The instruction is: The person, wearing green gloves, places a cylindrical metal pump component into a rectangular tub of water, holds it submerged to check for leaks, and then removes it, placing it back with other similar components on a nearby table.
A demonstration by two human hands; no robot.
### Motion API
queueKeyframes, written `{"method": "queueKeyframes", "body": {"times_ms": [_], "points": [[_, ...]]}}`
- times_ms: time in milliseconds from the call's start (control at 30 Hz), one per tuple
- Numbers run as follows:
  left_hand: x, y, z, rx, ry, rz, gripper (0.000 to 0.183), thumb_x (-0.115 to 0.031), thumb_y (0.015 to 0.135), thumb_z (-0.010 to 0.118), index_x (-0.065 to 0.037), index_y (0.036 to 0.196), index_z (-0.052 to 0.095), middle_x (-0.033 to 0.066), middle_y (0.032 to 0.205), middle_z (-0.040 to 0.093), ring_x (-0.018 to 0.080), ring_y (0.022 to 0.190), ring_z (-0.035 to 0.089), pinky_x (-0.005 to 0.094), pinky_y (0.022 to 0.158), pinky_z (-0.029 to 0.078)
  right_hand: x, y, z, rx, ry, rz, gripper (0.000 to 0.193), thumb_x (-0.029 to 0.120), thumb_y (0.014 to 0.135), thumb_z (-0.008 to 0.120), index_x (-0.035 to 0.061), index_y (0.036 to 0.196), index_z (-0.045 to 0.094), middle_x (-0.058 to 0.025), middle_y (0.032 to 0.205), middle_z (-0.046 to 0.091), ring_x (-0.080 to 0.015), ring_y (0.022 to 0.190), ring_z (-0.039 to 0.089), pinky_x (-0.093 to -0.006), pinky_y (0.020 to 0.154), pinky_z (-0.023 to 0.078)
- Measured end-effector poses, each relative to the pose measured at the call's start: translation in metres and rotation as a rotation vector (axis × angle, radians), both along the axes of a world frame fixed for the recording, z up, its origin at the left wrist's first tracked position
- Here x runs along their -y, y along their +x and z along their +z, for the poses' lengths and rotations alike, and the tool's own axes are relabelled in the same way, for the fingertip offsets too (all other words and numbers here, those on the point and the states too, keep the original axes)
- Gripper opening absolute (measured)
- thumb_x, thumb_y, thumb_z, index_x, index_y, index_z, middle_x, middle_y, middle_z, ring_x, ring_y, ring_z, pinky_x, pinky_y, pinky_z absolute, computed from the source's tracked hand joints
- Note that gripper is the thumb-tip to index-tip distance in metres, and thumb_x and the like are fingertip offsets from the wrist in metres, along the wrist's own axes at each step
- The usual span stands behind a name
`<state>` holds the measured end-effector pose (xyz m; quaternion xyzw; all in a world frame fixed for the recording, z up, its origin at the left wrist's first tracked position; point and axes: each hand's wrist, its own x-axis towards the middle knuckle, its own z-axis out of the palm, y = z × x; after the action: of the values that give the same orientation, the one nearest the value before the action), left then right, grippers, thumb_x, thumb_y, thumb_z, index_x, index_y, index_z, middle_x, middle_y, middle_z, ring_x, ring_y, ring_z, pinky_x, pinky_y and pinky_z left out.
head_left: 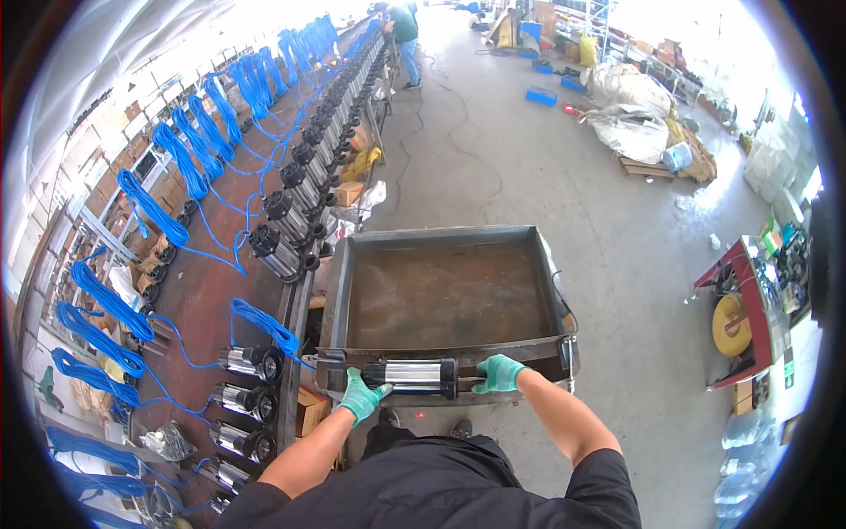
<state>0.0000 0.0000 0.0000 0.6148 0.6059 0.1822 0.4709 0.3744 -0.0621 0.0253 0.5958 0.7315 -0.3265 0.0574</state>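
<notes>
A pump point(412, 376) with a shiny steel barrel and black ends lies sideways across the near edge of a metal tank point(441, 236). My left hand point(361, 397), in a green glove, is closed around its left black end, with the thumb pointing right along it. At the other end, my right hand point(500, 374), gloved alike, is closed on a thin rod beside the black end piece. Its fingertips partly hide the rod. A coil of blue cable point(264, 324) lies on the bench left of the pump, its tail running toward the pump's left end.
Shallow brown water or residue covers the tank bottom. On the long bench point(198, 273) at left stand rows of pumps point(291, 207) with blue cable coils. A red cart point(745, 309) with a yellow reel is at right. A person point(405, 40) stands far off by the bench.
</notes>
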Motion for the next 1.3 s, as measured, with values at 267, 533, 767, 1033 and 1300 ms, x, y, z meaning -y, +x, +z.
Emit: {"method": "queueKeyframes", "body": {"times_ms": [267,533,767,1033,1300], "points": [[0.004,-0.012,-0.018,-0.081,0.094,-0.011,0.088,-0.021,0.077,0.09,0.008,0.139,0.035,0.0157,0.12,0.063,0.0244,0.104,0.061,0.0367,0.096,0.05,0.023,-0.003,-0.026,-0.145,-0.021,-0.152,0.055,0.054,0.078,0.078,0.004,0.101,0.072,-0.0215,0.098,0.071,-0.0421,0.092,0.066,-0.048,0.082,0.051],[-0.002,0.001,0.013,0.045,0.01,0.03,0.075,-0.018,0.078,0.088,0.006,0.131,0.041,0.0113,0.114,0.062,0.0213,0.098,0.06,0.0308,0.091,0.05,0.136,0.058,-0.038,0.306,0.889,-1.278,0.039,0.021,0.086,0.076,0.0026,0.117,0.063,-0.0161,0.092,0.068,-0.0386,0.09,0.064,-0.0459,0.083,0.052],[-0.009,-0.009,0.011,-0.061,0.014,-0.039,0.073,-0.016,0.078,0.089,0.005,0.132,0.043,0.0125,0.115,0.062,0.0225,0.099,0.059,0.0322,0.092,0.049,0.141,0.095,-0.064,-0.06,0.271,-1.538,0.068,0.036,0.089,0.077,-0.003,0.132,0.041,-0.0233,0.103,0.07,-0.0338,0.095,0.069,-0.0433,0.087,0.053],[0.0,0.002,0.029,-0.101,0.036,-0.029,0.072,-0.015,0.077,0.09,0.004,0.128,0.043,0.0133,0.113,0.064,0.0229,0.098,0.061,0.0332,0.091,0.05,0.064,0.138,-0.047,-0.13,0.396,-1.603,0.073,0.039,0.094,0.069,0.0025,0.146,0.033,-0.0251,0.111,0.069,-0.0403,0.103,0.068,-0.0434,0.09,0.053],[-0.009,-0.002,0.026,-0.086,-0.003,-0.021,0.065,-0.018,0.077,0.09,0.003,0.122,0.048,0.0116,0.108,0.065,0.0211,0.095,0.061,0.0331,0.089,0.05,0.08,0.013,-0.018,-0.674,0.385,-1.252,0.007,0.009,0.095,0.057,0.0039,0.1,0.059,-0.0077,0.073,0.06,-0.0219,0.067,0.055,-0.0369,0.068,0.049]]}}
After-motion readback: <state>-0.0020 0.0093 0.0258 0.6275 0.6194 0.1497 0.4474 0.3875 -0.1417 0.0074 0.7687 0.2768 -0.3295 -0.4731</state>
